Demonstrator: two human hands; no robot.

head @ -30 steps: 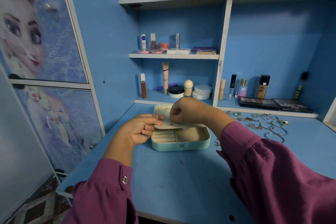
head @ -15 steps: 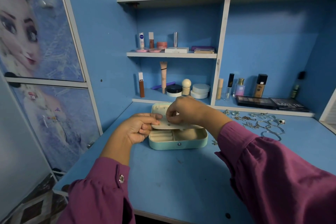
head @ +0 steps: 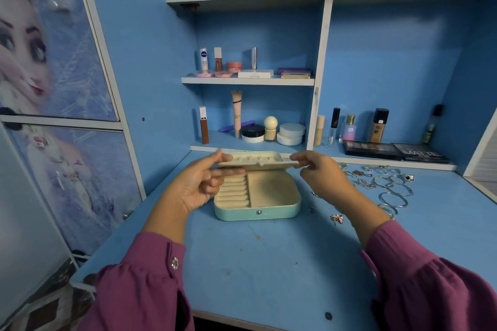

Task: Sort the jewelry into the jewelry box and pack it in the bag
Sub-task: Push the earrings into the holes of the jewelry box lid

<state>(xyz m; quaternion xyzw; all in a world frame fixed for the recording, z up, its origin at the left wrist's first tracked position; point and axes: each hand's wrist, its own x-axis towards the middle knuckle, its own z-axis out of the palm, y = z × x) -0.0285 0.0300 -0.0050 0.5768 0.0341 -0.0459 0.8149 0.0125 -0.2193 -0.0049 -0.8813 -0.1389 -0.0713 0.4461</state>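
Both hands, the left hand (head: 200, 187) and right hand (head: 318, 174), pinch the cream earring panel (head: 256, 162) above the open mint jewelry box (head: 258, 212) at frame centre; a slipped corner could drop it, scattering studs.

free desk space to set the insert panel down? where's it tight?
Bare desk in front of the jewelry box, between the two sleeves, is the widest patch. Another strip lies left of the box. Crowded right of the box: bangles, chains and earrings scattered.
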